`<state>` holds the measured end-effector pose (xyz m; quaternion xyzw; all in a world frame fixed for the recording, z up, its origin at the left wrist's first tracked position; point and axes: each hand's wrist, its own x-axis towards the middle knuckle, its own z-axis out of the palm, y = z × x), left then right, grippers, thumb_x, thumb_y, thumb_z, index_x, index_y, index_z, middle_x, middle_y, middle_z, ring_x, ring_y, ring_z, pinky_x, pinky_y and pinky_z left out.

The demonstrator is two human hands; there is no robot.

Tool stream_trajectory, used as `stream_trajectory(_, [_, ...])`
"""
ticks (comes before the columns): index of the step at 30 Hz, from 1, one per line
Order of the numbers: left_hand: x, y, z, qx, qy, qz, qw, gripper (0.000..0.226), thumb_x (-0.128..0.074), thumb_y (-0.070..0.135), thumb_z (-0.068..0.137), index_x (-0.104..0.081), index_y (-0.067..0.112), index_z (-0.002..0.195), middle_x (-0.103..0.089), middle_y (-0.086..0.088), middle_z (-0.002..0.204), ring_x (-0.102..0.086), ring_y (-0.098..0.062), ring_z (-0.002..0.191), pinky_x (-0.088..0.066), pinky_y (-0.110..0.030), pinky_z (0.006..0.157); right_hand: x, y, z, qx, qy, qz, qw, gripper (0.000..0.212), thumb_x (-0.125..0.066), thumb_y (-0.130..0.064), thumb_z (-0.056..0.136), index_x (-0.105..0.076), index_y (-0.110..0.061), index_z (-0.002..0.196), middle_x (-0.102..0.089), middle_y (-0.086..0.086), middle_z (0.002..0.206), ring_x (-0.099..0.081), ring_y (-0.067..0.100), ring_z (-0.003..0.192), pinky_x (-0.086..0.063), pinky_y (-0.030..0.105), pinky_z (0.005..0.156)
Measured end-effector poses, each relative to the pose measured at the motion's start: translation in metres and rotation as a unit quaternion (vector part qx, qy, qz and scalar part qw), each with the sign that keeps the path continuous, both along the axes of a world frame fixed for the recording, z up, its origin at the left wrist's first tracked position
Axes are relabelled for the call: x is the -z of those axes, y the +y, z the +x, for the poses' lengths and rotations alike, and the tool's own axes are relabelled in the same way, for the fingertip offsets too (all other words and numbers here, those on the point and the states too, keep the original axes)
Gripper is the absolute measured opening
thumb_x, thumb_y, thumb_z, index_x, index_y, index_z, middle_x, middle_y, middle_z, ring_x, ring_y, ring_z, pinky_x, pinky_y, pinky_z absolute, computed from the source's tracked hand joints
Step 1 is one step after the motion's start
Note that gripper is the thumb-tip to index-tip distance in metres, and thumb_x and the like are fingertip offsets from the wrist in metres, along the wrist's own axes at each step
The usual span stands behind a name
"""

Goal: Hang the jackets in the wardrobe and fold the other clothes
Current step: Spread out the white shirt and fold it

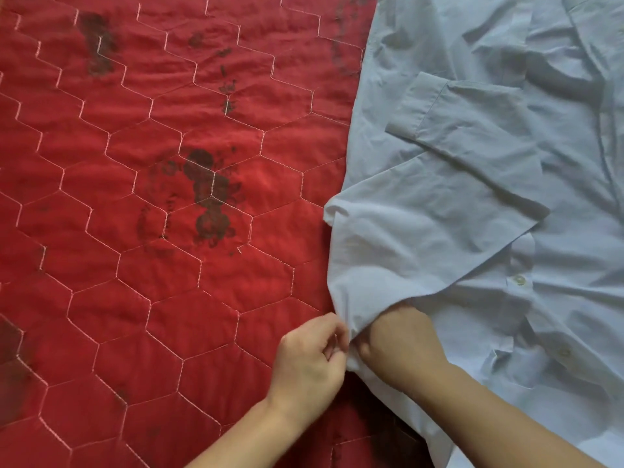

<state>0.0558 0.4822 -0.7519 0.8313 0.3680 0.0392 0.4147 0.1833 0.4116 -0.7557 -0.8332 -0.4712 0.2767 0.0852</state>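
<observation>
pinching pale blue cotton shirt (472, 204) hem on red quilted bed cover (152, 231), left hand (309, 361) and right hand (401, 346) clamped, seemingly to fold.

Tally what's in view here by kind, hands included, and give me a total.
Light blue shirt: 1
Red quilted bedcover: 1
Hands: 2, left hand pinching the shirt's edge, right hand with its fingers hidden under the fabric
Total: 4
</observation>
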Motion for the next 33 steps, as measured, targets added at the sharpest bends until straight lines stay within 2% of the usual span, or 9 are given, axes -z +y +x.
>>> stream_trajectory(3, [0.008,0.002,-0.009,0.127,0.064,-0.004,0.990,0.022,-0.053,0.014,0.068,-0.046,0.029,0.083,-0.049,0.024,0.066,-0.043,0.001,0.058,-0.035,-0.021,0.057,-0.001,-0.006,0.011,0.159,0.269,-0.026,0.950,0.020,-0.051,-0.025,0.073,-0.064,-0.010,0.073,-0.068,0.008,0.076,-0.062,0.026,0.073,-0.046,0.036,0.064])
stream_trajectory(6, [0.003,0.016,0.002,0.162,0.044,-0.060,0.984,0.012,-0.058,0.033,0.074,-0.054,0.027,0.084,-0.051,0.015,0.060,-0.049,-0.005,0.058,-0.043,-0.024,0.057,-0.010,-0.013,0.028,0.311,0.577,0.044,0.754,0.019,-0.054,-0.021,0.069,-0.067,-0.007,0.073,-0.066,0.009,0.078,-0.059,0.021,0.074,-0.044,0.040,0.074])
stream_trajectory(10, [0.001,0.063,0.054,-0.030,-0.089,0.020,0.995,0.008,-0.059,0.030,0.080,-0.062,0.025,0.085,-0.058,0.008,0.067,-0.053,-0.005,0.063,-0.042,-0.020,0.063,-0.009,-0.014,0.031,0.455,0.605,0.019,0.653,0.032,-0.064,-0.037,0.089,-0.072,-0.007,0.096,-0.075,0.011,0.089,-0.071,0.021,0.079,-0.053,0.034,0.074])
stream_trajectory(14, [0.016,0.105,0.115,0.115,-0.039,0.170,0.978,0.043,-0.045,0.039,0.085,-0.062,0.027,0.122,-0.064,0.009,0.120,-0.055,-0.015,0.117,-0.037,-0.035,0.097,-0.015,-0.015,0.035,0.365,0.521,-0.152,0.756,0.019,-0.062,-0.026,0.089,-0.066,-0.007,0.087,-0.073,0.008,0.070,-0.068,0.020,0.062,-0.053,0.030,0.060])
stream_trajectory(17, [0.027,0.120,0.149,0.303,0.128,0.236,0.914,0.061,-0.028,0.060,0.090,-0.033,0.039,0.147,-0.025,0.008,0.160,-0.015,-0.015,0.149,-0.006,-0.046,0.119,-0.037,-0.014,0.084,0.182,0.317,-0.277,0.889,0.048,-0.052,-0.054,0.087,-0.065,-0.013,0.065,-0.069,-0.002,0.058,-0.065,0.010,0.054,-0.050,0.019,0.055])
stream_trajectory(21, [0.035,0.143,0.196,0.316,0.162,0.268,0.896,0.063,-0.035,0.065,0.093,-0.019,0.044,0.150,-0.003,0.011,0.164,0.004,-0.014,0.151,0.011,-0.051,0.118,-0.044,0.010,0.156,0.212,-0.028,-0.129,0.968,0.046,-0.051,-0.059,0.086,-0.062,-0.018,0.069,-0.069,-0.004,0.072,-0.064,0.020,0.071,-0.047,0.029,0.060])
stream_trajectory(26, [0.057,0.161,0.206,0.264,0.171,0.287,0.905,0.077,-0.009,0.076,0.081,-0.005,0.046,0.152,0.008,0.015,0.163,0.012,-0.008,0.149,0.012,-0.049,0.118,0.007,0.057,0.202,0.102,-0.176,-0.073,0.976,0.072,-0.051,-0.058,0.084,-0.026,-0.025,0.143,-0.027,0.001,0.147,-0.032,0.027,0.133,-0.040,0.043,0.093])
stream_trajectory(30, [0.066,0.163,0.202,0.234,0.101,0.304,0.918,0.070,-0.030,0.069,0.086,-0.030,0.039,0.149,-0.021,0.010,0.161,-0.011,-0.011,0.149,-0.004,-0.049,0.118,0.018,0.068,0.233,0.120,-0.205,-0.028,0.971,0.044,-0.051,-0.032,0.087,-0.048,-0.023,0.129,-0.045,0.002,0.132,-0.043,0.030,0.118,-0.041,0.040,0.085])
stream_trajectory(33, [0.067,0.163,0.202,0.232,0.088,0.294,0.923,0.066,-0.040,0.062,0.084,-0.041,0.037,0.145,-0.032,0.006,0.157,-0.023,-0.014,0.147,-0.013,-0.049,0.116,0.009,0.072,0.263,0.231,-0.041,0.152,0.960,0.037,-0.042,-0.020,0.082,-0.063,-0.022,0.112,-0.065,0.003,0.108,-0.059,0.027,0.100,-0.048,0.037,0.076])
